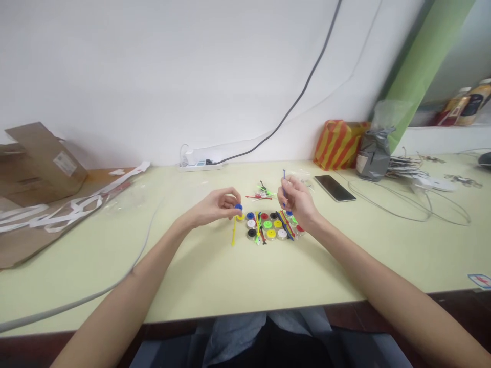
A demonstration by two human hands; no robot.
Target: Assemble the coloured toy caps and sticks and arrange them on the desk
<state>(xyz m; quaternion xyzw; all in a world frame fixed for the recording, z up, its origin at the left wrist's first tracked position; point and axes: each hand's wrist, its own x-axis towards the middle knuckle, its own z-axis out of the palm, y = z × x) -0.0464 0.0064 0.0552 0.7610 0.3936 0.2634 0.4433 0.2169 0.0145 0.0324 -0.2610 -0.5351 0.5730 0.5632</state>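
Note:
My left hand (224, 203) pinches a small blue disc (238, 208) just above a yellow disc (241, 217). Pinched upright in the fingers of my right hand (297, 198) is a thin blue plastic arrow (284, 175); its middle is partly covered. Between the hands lie several round discs in blue, white, black, red, green and yellow, such as a white disc (282, 234) near the front. Coloured arrows (285, 225) lie across them. A yellow arrow (233, 232) lies below my left fingertips. Farther back is a loose pile of arrows (263, 191).
A phone (335, 188) lies to the right, before a striped bag (339, 144) and a grey bag (374, 153). Cables (418, 212) loop at right. An open cardboard box (38, 163) and white straps stand left. A power strip (201, 165) sits along the wall.

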